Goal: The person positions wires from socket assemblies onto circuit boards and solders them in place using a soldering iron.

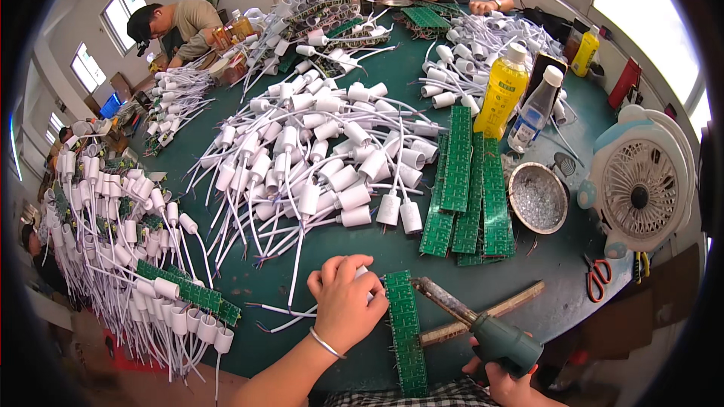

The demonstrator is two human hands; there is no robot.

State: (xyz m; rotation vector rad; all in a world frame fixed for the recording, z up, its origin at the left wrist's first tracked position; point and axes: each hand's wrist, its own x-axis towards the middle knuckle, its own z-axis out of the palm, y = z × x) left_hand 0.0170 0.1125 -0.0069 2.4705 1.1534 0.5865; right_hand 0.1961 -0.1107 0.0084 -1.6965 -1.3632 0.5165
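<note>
My left hand (348, 300), with a bangle at the wrist, is closed round a white cylindrical cable part (363, 273), mostly hidden by the fingers. Two white cables with bared coloured wire ends come out to its left. Beside that hand lies a long green circuit board strip (405, 332), running toward my lap. A soldering iron (505, 343) with a dark green handle is in my right hand (504, 386), seen only partly at the lower edge. Its metal tip points up and left, close to the strip's far end; whether they touch I cannot tell.
A wooden stick (483, 315) lies under the strip. Ahead are a heap of white cabled cylinders (317, 151), stacked green boards (456, 173), a metal bowl (538, 197), bottles (501, 90), red-handled scissors (598, 279) and a fan (637, 185). Two people work across the table.
</note>
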